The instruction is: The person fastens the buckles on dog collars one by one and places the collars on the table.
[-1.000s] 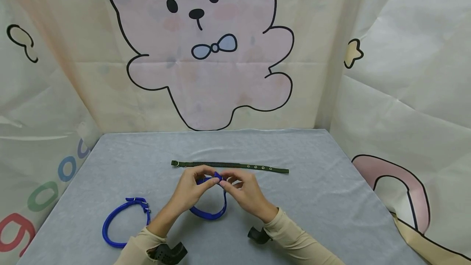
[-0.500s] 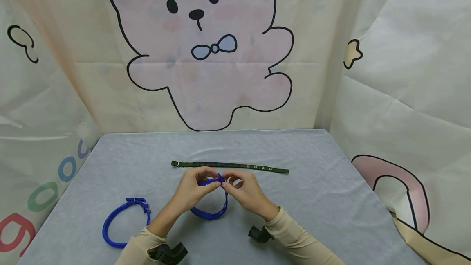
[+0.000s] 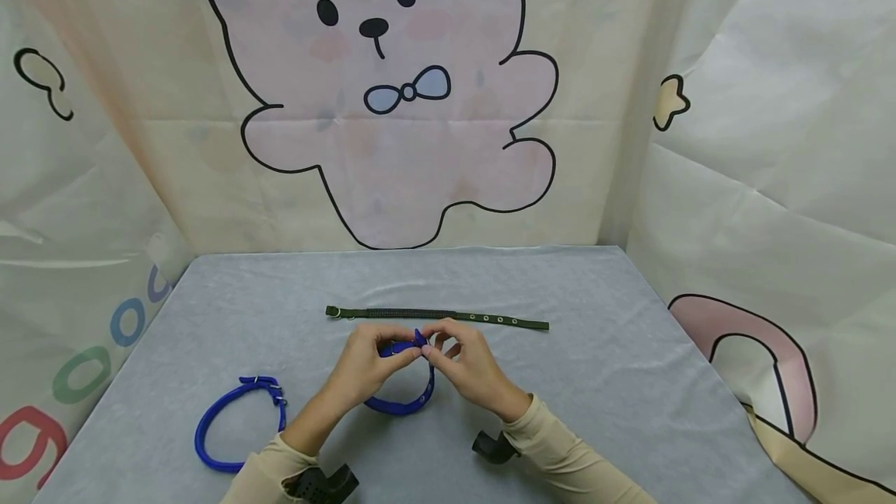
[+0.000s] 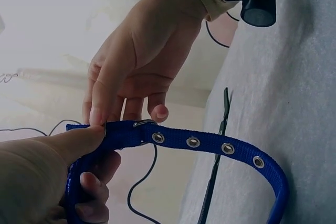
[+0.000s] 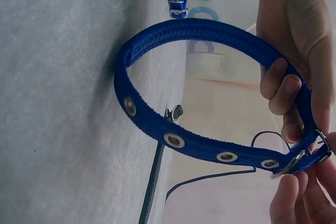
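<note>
A blue collar with metal eyelets is bent into a loop in front of the person, its lower curve near the cloth. My left hand pinches it beside the buckle, thumb on top, with the strap passing over the curled fingers. My right hand has thumb and fingertips at the same buckle end, meeting the left fingertips. In the right wrist view the strap passes through a metal ring near the buckle. The fingertips partly hide the buckle.
Another blue collar, buckled into a ring, lies to the left beside the left forearm. A dark green collar with eyelets lies straight beyond the hands. Grey cloth covers the table; printed fabric walls surround it.
The blue collar's loop has shifted slightly right, with small movements of the fingers at the buckle. Both hands keep their grip, and the other collars stay put.
</note>
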Motion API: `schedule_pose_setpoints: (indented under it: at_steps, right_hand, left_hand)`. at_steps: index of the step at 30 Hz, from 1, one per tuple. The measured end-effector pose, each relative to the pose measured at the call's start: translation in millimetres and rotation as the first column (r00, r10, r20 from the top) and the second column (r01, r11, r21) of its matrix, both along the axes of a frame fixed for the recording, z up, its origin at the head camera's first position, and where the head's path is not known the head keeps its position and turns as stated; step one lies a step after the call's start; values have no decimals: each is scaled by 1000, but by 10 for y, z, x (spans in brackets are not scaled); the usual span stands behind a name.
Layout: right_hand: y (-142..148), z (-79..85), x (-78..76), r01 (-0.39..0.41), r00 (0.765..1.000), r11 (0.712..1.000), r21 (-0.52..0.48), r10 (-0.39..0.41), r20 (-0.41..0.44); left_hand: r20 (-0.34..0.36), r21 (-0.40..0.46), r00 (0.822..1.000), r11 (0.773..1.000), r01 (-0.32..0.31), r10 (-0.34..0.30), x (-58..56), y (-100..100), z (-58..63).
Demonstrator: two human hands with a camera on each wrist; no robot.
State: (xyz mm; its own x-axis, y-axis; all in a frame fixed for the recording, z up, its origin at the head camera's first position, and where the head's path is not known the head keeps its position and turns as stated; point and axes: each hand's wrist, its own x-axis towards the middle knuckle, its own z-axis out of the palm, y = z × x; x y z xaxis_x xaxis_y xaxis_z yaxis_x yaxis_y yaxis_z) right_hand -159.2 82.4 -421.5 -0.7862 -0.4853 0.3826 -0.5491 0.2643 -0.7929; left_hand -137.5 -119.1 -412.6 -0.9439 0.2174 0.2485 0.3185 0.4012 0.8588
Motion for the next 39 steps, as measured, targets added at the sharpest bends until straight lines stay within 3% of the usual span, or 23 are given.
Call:
schedule_pose_setpoints:
  at_steps: [14, 19, 28, 32, 39]
  right_hand:
    - [-14, 0, -10, -15, 1000, 1000, -27, 15, -28]
    - [-8, -1, -4, -24, 999, 999, -30, 23, -30]
    - [-10, -20, -22, -22, 998, 1000, 11, 23, -66]
    - [-11, -38, -17, -41, 995, 999, 3, 41, -88]
    - [-10, -16, 0, -35, 997, 998, -59, 30, -77]
  left_hand:
    - [-76, -128, 993, 986, -104, 95, 32, 75, -6]
    - [-109, -207, 992, 975, -85, 64, 42, 87, 6]
    - [-188, -248, 982, 965, -80, 32, 31, 71, 10]
    - [-173, -246, 985, 967, -61, 18, 31, 59, 7]
    - [-89, -267, 993, 962, 49, -76, 32, 61, -42]
